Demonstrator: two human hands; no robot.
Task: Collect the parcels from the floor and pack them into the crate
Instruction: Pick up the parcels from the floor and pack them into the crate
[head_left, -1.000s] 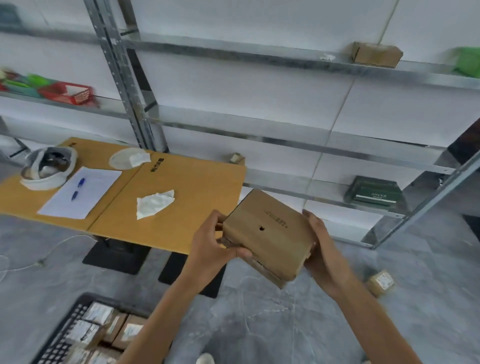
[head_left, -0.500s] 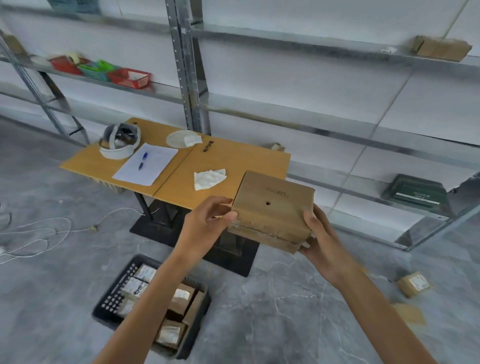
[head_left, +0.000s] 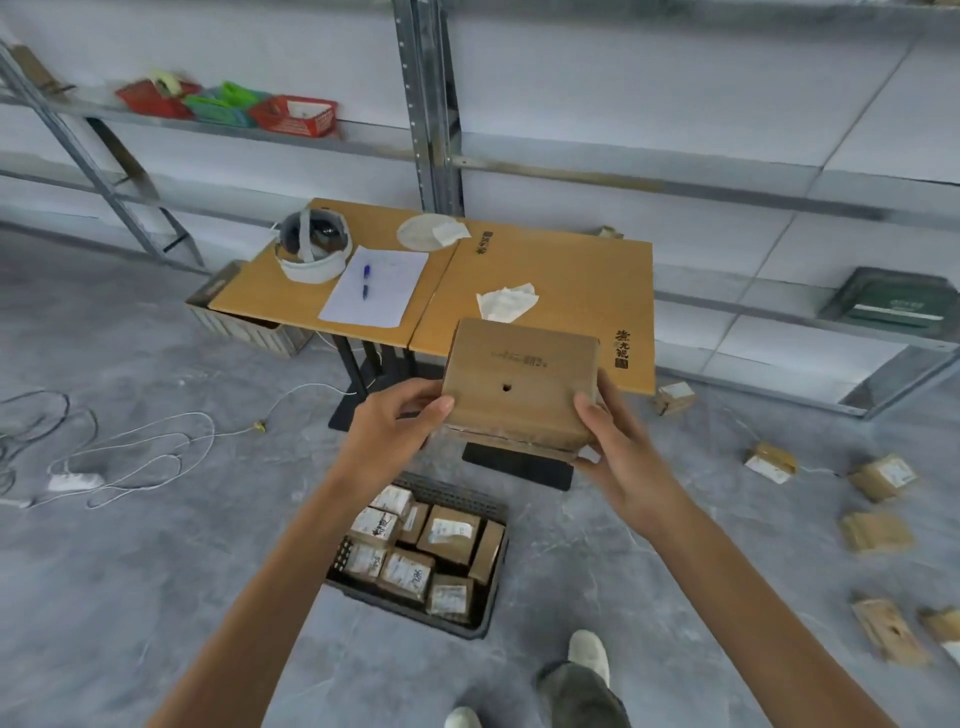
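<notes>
Both hands, left and right, clasped opposite sides of a stiff, seemingly light brown cardboard parcel above the black crate.

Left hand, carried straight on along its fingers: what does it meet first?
The cardboard parcel, which the left hand grips at its left edge; beyond that probably the wooden table, though depth is unclear.

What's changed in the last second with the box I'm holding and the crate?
The cardboard box went from tilted to nearly level. The view swung left, so the black crate, before cut off at the lower left edge, now lies below the box. The left hand and right hand kept gripping the box's sides.
</notes>
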